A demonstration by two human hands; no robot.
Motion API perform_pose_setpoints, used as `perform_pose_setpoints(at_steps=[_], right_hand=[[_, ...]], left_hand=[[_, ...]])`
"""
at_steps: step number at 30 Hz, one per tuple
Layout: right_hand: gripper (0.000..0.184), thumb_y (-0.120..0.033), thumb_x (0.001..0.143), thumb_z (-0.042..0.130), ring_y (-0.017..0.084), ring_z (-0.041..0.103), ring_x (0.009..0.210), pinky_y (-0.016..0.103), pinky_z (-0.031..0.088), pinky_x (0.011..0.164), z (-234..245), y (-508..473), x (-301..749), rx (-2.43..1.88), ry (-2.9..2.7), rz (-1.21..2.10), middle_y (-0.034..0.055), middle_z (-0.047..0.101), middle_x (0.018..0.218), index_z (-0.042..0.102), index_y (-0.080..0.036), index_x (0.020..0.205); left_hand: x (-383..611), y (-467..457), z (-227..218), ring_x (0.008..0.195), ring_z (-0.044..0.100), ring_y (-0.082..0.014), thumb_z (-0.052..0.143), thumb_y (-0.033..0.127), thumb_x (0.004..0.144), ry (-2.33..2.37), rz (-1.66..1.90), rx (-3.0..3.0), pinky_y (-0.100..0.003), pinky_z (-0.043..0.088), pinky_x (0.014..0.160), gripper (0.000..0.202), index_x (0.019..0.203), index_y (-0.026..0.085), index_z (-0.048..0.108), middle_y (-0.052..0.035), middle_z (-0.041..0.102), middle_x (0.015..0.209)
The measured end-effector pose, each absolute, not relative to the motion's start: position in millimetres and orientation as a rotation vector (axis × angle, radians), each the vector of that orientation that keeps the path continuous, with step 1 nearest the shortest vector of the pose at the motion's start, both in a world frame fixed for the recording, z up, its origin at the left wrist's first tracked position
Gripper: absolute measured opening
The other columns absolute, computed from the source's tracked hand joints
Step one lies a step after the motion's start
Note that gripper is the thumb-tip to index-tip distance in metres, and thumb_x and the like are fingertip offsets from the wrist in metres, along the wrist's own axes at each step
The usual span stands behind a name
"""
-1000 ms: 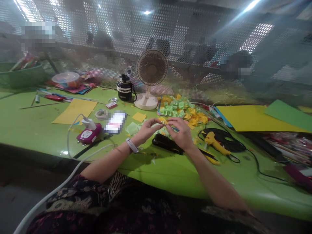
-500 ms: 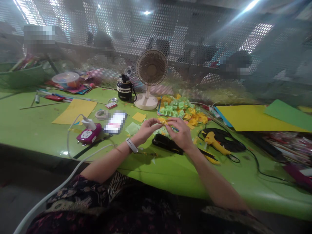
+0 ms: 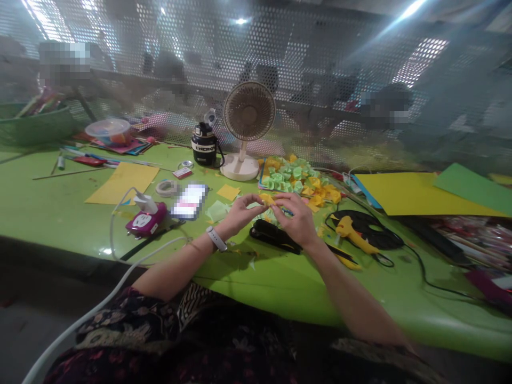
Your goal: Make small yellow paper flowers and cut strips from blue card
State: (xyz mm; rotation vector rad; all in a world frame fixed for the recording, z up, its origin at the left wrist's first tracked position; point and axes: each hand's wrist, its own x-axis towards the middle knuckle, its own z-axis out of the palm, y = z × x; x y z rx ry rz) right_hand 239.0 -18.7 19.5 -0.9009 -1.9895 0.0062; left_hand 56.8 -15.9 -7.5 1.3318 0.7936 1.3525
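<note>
Between my fingertips is a small folded yellow paper piece (image 3: 266, 199), shaped much like a paper flower. My left hand (image 3: 245, 212) pinches it from the left, a pale watch on the wrist. From the other side my right hand (image 3: 295, 217) grips it with thumb and fingers. Below the hands lies a black stapler (image 3: 274, 236), partly covered by the right hand. Just beyond them spreads a heap of green and yellow folded paper flowers (image 3: 298, 178). Yellow paper squares (image 3: 229, 192) and green paper squares (image 3: 218, 211) rest to the left of the hands.
A white fan (image 3: 241, 168) and a black bottle (image 3: 205, 146) stand at the back. On the right are a yellow glue gun (image 3: 356, 236), its cable and large yellow sheets (image 3: 396, 194). Leftward lie a phone (image 3: 189, 201) and a purple power socket (image 3: 146, 221) with trailing cords.
The yellow paper piece has turned slightly between the fingertips and shows a little more of itself. Both hands stay in nearly the same place.
</note>
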Motion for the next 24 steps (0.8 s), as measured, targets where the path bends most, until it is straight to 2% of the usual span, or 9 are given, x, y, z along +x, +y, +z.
perform_pose_setpoints(at_steps=[11,19,24], right_hand=[[0.011,-0.030,0.090,0.063,0.025,0.069,0.096,0.044,0.056,0.088,22,-18,241,-0.919,-1.984,0.034,0.0075,0.072,0.099,0.071,-0.025,0.085],[0.013,-0.032,0.088,0.065,0.024,0.069,0.096,0.044,0.056,0.090,20,-14,242,-0.933,-1.931,0.227,0.0068,0.073,0.097,0.070,-0.024,0.080],[0.018,-0.036,0.084,0.066,0.022,0.069,0.087,0.036,0.058,0.072,14,-3,248,-0.977,-1.835,0.409,0.0076,0.073,0.093,0.068,-0.021,0.075]], left_hand=[[55,-17,-3,0.090,0.063,-0.0165,0.082,0.035,0.074,0.780,1.349,1.293,-0.035,0.048,0.090,0.028,0.087,0.015,0.068,-0.0049,0.071,0.092],[54,-12,-6,0.083,0.066,-0.0130,0.087,0.033,0.070,0.742,1.306,1.153,-0.035,0.053,0.086,0.036,0.088,0.015,0.062,-0.0029,0.069,0.088],[51,-14,-1,0.085,0.069,-0.0149,0.089,0.032,0.069,0.729,1.283,1.087,-0.037,0.059,0.082,0.045,0.096,0.017,0.056,-0.0013,0.065,0.092]])
